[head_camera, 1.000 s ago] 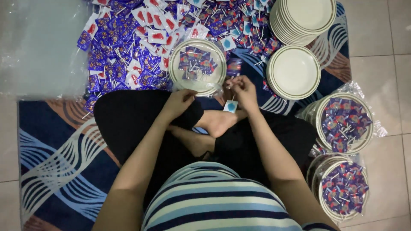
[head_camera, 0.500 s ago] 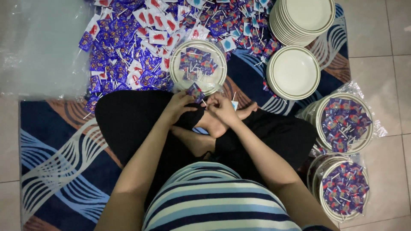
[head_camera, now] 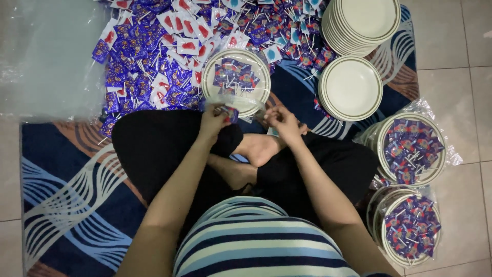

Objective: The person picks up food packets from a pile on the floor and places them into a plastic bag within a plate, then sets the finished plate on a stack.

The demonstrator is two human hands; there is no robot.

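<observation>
A blue patterned rug with white wavy lines [head_camera: 61,205] covers the pale tiled floor [head_camera: 471,77], carrying heaped purple-wrapped lollipops [head_camera: 138,66], stacked white plates [head_camera: 366,23] and filled, wrapped plates [head_camera: 410,149].

Small blue candy packet [head_camera: 229,112] pinched upright at the filled plate's [head_camera: 210,84] near rim.

You sat on a dark blue rug [head_camera: 66,179] patterned with pale wavy lines and brown patches. Around it lay a floor of large pale tiles [head_camera: 461,46] with thin grout lines, showing at the right edge and the lower left corner. A sheet of clear plastic [head_camera: 46,56] covered the tiles at the upper left, catching a dull glare. The light was soft and even.
</observation>
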